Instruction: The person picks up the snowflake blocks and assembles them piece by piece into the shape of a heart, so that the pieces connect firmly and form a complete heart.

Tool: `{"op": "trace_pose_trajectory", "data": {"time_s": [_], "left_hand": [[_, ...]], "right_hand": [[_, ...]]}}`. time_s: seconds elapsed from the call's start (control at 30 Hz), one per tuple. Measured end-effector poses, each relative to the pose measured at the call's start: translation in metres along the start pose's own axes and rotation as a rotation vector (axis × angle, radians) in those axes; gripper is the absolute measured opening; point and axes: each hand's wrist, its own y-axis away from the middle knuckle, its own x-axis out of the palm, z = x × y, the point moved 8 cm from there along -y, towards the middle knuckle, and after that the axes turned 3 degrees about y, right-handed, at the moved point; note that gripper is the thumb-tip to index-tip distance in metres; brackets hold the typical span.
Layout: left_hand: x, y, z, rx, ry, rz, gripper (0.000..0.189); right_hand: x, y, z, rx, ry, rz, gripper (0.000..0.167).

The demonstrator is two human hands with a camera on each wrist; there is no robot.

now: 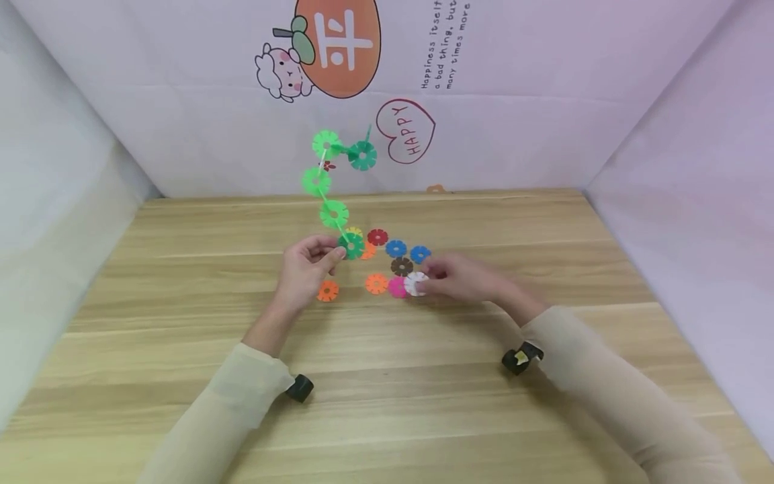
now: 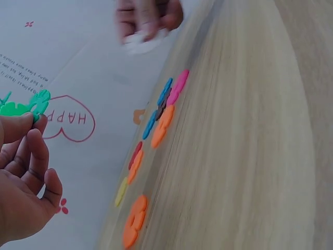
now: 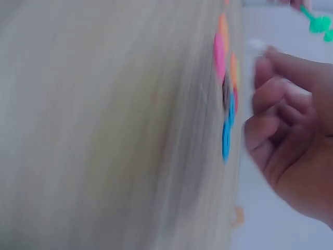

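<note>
My left hand (image 1: 308,269) pinches a dark green notched disc (image 1: 351,247) between thumb and fingers, held above the table. From that disc a chain of linked green discs (image 1: 334,214) rises and bends over to the right at its top. My right hand (image 1: 462,277) pinches a white notched disc (image 1: 415,284) by its edge, raised off the table; the left wrist view shows the same white disc (image 2: 143,44) well above the wood. Beneath and between the hands lie a pink disc (image 1: 398,288), a brown disc (image 1: 402,267) and an orange disc (image 1: 376,284).
Farther back on the wooden table (image 1: 387,403) are blue discs (image 1: 396,248), a red disc (image 1: 377,236) and a yellow disc (image 1: 355,232) partly covered by the chain. Another orange disc (image 1: 328,290) lies near the left hand. A printed white cloth (image 1: 514,134) hangs behind.
</note>
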Motion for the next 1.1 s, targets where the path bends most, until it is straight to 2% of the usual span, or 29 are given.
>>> {"op": "trace_pose_trajectory", "data": {"time_s": [0.2, 0.43, 0.63, 0.8, 0.93, 1.03, 1.1], "left_hand": [[0.011, 0.001, -0.003, 0.003, 0.011, -0.002, 0.018], [0.016, 0.004, -0.009, 0.021, 0.043, 0.007, 0.020], [0.017, 0.005, -0.014, 0.046, 0.066, 0.028, 0.021], [0.017, 0.006, -0.014, 0.052, 0.050, 0.037, 0.021], [0.017, 0.008, -0.015, 0.075, 0.035, 0.036, 0.020], [0.017, 0.010, -0.018, 0.115, 0.036, 0.027, 0.017], [0.017, 0.010, -0.021, 0.143, 0.036, 0.021, 0.015]], "right_hand": [[0.014, -0.013, 0.033, -0.022, -0.361, -0.081, 0.024], [0.034, -0.026, 0.045, -0.037, -0.623, 0.012, 0.024], [0.044, -0.031, 0.046, -0.016, -0.779, 0.076, 0.021], [0.047, -0.031, 0.047, 0.003, -0.871, 0.087, 0.020], [0.051, -0.029, 0.051, 0.042, -1.067, 0.102, 0.022], [0.056, -0.028, 0.057, 0.066, -1.249, 0.116, 0.025], [0.059, -0.028, 0.061, 0.069, -1.319, 0.123, 0.027]]}}
